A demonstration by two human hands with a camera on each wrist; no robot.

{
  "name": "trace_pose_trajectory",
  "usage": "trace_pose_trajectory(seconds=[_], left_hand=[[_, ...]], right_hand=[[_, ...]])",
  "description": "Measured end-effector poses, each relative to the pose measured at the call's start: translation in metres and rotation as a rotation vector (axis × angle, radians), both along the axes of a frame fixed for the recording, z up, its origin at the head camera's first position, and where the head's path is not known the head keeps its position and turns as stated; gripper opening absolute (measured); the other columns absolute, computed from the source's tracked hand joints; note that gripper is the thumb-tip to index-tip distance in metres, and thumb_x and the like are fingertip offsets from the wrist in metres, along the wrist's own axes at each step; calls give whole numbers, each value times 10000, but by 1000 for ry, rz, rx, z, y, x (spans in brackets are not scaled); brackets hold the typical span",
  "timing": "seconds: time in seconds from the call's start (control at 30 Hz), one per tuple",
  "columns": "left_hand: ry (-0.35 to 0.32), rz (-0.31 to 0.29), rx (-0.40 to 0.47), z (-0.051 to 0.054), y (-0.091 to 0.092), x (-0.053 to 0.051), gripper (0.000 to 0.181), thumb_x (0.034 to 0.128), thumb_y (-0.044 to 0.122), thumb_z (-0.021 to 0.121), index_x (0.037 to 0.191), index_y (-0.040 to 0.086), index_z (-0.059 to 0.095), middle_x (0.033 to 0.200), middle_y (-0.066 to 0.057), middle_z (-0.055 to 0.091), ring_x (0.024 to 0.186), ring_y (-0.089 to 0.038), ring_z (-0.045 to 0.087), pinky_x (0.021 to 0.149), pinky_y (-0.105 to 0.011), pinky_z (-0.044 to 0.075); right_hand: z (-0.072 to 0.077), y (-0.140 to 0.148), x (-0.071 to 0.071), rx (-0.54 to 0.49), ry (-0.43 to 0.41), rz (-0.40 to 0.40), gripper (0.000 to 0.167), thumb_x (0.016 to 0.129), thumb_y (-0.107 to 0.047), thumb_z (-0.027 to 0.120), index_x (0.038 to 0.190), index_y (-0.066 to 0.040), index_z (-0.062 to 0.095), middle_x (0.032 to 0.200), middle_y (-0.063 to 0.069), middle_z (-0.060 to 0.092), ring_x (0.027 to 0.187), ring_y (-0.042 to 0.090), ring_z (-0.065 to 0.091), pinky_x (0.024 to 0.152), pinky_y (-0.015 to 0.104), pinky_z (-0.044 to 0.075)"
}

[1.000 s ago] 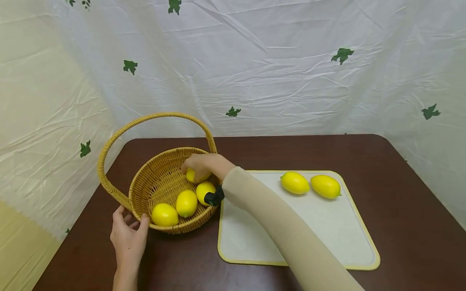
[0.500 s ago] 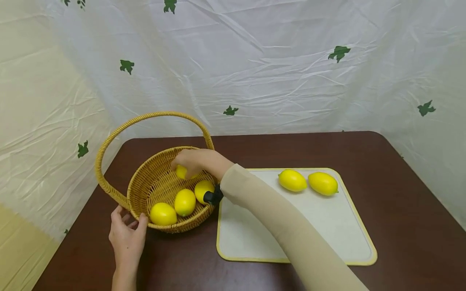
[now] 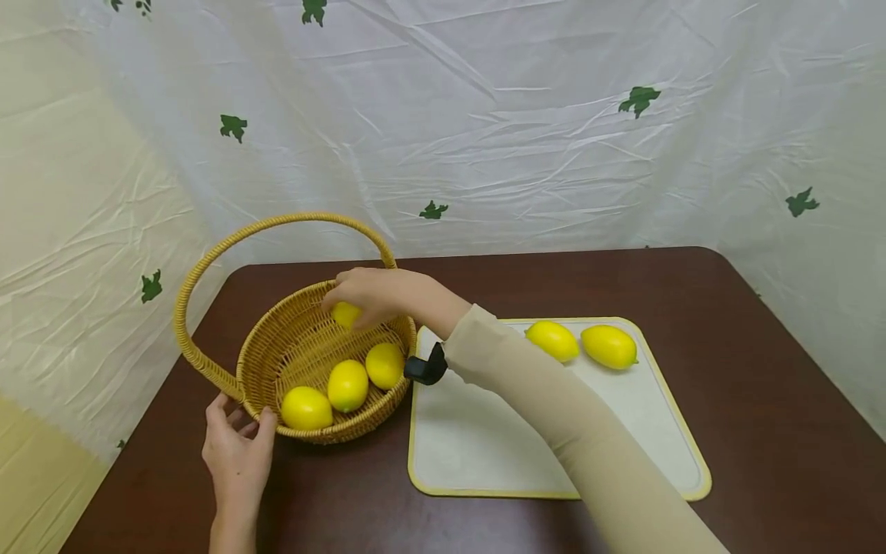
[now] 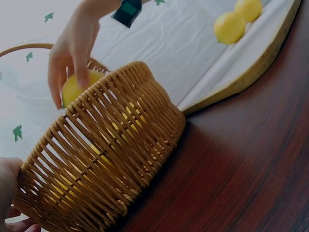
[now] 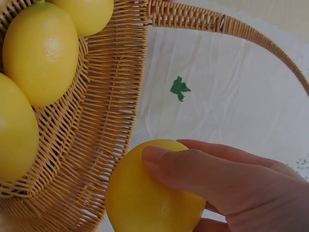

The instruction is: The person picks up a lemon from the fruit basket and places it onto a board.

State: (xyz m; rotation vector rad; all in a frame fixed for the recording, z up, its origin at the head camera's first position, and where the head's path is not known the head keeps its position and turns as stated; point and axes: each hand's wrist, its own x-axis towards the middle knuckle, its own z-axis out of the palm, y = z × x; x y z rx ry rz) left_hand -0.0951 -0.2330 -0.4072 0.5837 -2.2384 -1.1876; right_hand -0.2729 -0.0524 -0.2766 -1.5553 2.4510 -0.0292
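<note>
Your right hand (image 3: 379, 294) pinches a lemon (image 5: 152, 200) at the far side of the basket (image 3: 294, 331)

The fingers of your right hand are clamped on the lemon, with the thumb pressed on its near side. In the head view the lemon lies against the far inner wall, just below the rim line; in the right wrist view it overlaps that rim, and you cannot tell whether the two touch. The arched handle (image 3: 304, 217) rises over the basket, its right foot hidden behind your right hand.

Your left hand (image 3: 238, 458) grips the near-left rim, thumb on the lip and fingers curled beneath it, close to the handle's left foot.

Inside the basket, three lemons (image 3: 348, 386) sit in a row along the near-right wall, with woven floor showing beyond them and to their left. Just to the right is a white board (image 3: 498, 446) with a yellow border; its left edge runs close to the basket wall. On it, two lemons (image 3: 609, 347) lie side by side near the far edge, and your sleeve (image 3: 561, 400) crosses over it.

At your right wrist, a black device (image 4: 128, 10) shows a greenish face, any marking too small to read.

The dark surface (image 3: 332, 500) gives you room in front of the basket and right of the board. Its left edge slants near your left hand; behind its far edge hangs a creased white sheet (image 3: 512, 154) with green leaf shapes (image 3: 639, 101).
</note>
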Motion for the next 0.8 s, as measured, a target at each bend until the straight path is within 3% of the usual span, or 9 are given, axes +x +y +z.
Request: trace_pose_trajectory(seconds=[0.17, 0.27, 0.33, 0.8], left_hand=[[-21, 9, -11, 0, 0, 0, 560, 844, 168, 584, 1333, 2, 366, 1158, -256, 516, 910, -377, 586, 589, -54, 419], [-21, 16, -12, 1, -1, 0, 555, 843, 163, 581, 1329, -1, 368, 1153, -262, 517, 902, -383, 586, 579, -37, 405], [-19, 19, -8, 1, -1, 1, 550, 843, 162, 578, 1327, 6, 371, 1154, -257, 518, 903, -378, 586, 564, 18, 329], [-30, 27, 10, 2, 0, 0, 564, 841, 168, 577, 1336, 11, 358, 1189, -266, 504, 917, -388, 582, 552, 23, 317]], right_hand=[[6, 23, 9, -19, 55, -5, 444, 882, -250, 607, 1314, -225, 503, 1245, 14, 487, 1105, 154, 440, 895, 247, 389], [8, 36, 14, -51, 77, -19, 436, 881, -248, 610, 1306, -243, 511, 1240, 13, 485, 1097, 164, 445, 891, 255, 396], [8, 44, 17, -81, 77, -30, 433, 877, -232, 615, 1299, -243, 520, 1237, 9, 488, 1096, 168, 443, 894, 256, 394], [-3, 110, 27, -257, 76, -96, 414, 827, -153, 662, 1231, -197, 580, 1181, 26, 525, 1058, 185, 457, 890, 289, 396]])
